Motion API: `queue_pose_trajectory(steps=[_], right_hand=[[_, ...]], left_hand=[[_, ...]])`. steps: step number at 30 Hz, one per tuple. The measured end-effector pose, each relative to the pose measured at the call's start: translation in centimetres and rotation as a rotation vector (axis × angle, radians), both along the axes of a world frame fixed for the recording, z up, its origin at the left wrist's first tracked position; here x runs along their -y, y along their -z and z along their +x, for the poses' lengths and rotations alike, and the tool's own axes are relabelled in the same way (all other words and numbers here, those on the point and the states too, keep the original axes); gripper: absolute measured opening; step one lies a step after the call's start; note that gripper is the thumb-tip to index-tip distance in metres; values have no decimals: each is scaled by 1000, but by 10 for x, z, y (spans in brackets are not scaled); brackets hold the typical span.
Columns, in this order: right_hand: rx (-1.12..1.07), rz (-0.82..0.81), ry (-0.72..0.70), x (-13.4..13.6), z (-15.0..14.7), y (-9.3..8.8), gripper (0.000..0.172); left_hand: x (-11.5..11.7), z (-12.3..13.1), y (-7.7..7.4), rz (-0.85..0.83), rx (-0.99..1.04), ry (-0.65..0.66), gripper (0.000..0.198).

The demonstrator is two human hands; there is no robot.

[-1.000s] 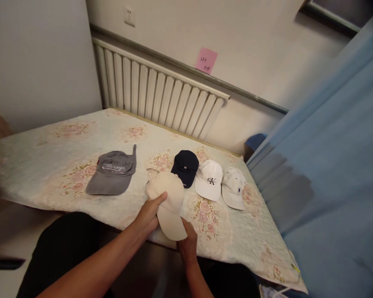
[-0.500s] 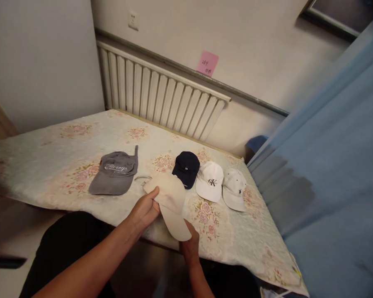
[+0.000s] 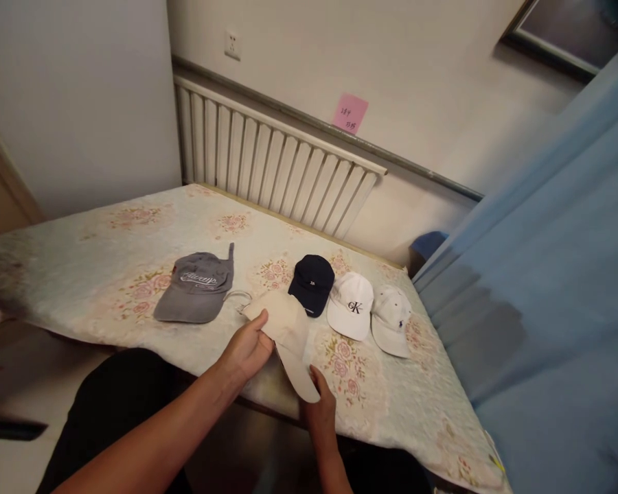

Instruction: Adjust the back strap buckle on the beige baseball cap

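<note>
A: Where is the beige cap (image 3: 291, 326), and how is it held?

B: At the near edge of the bed (image 3: 77, 274), raised between the two hands; the left hand (image 3: 248, 344) is clamped on the side of the crown, thumb on top; the right hand (image 3: 320, 399) pinches the brim by its tip, though some of its fingers are hidden.

A: And what lies around it?

B: The navy cap (image 3: 312, 283) is just beyond the crown, and I cannot tell whether they touch; the lettered white cap (image 3: 350, 307) and the outer white cap (image 3: 390, 322) follow to the right; the grey cap (image 3: 194, 291) lies on the left; a thin loop (image 3: 237, 296), probably the beige cap's strap, sticks out towards it.

A: So what could go wrong from here?

B: The crown looks soft, so too firm a press of the left thumb could dent it; if the hands twist against each other, the brim could crease; a push forward could knock the navy cap out of line; the loop might catch on the grey cap if swung left.

A: And if a grip slackens?

B: Losing the right would likely let the brim droop; losing both could send it over the bed's near edge.
</note>
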State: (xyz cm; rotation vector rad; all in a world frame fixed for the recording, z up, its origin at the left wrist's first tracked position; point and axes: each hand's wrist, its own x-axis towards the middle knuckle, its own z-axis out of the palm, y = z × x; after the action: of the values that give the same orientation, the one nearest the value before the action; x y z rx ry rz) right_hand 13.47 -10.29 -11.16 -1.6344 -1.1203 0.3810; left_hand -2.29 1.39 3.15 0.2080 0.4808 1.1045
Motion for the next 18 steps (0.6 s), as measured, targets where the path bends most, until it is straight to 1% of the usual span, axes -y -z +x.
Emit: queue_pose_trajectory(steps=[2, 3, 5, 6, 7, 8, 9, 10, 12, 13, 15, 17, 18], right_hand=[[90, 33, 128, 11, 0, 0, 39], [130, 69, 216, 18, 0, -1, 35], [198, 154, 377, 35, -3, -6, 21], [229, 186, 412, 43, -7, -11, 15], [247, 192, 387, 50, -12, -16, 11], [250, 195, 322, 56, -18, -22, 10], [243, 186, 218, 60, -25, -28, 12], [223, 147, 82, 62, -33, -34, 14], [136, 71, -154, 59, -50, -46, 18], [77, 39, -250, 55, -58, -52, 24], [-54, 46, -356, 42, -70, -64, 39], [-187, 86, -479, 26, -78, -76, 47], [-210, 92, -472, 17, -80, -81, 48]], left_hand=[[2, 2, -2, -11, 5, 3, 42], [3, 3, -3, -17, 7, 9, 43], [4, 5, -5, -27, 10, 25, 43], [4, 6, -5, -30, 11, 34, 43], [5, 7, -5, -33, 11, 42, 43], [5, 9, -5, -34, 10, 47, 43], [6, 12, -5, -37, 9, 51, 43], [7, 14, -5, -43, 10, 60, 42], [10, 19, -4, -57, 18, 78, 41], [12, 21, -5, -64, 21, 84, 41], [17, 24, -7, -77, 19, 92, 40], [22, 26, -12, -91, -4, 101, 38], [25, 26, -15, -90, -31, 109, 37]])
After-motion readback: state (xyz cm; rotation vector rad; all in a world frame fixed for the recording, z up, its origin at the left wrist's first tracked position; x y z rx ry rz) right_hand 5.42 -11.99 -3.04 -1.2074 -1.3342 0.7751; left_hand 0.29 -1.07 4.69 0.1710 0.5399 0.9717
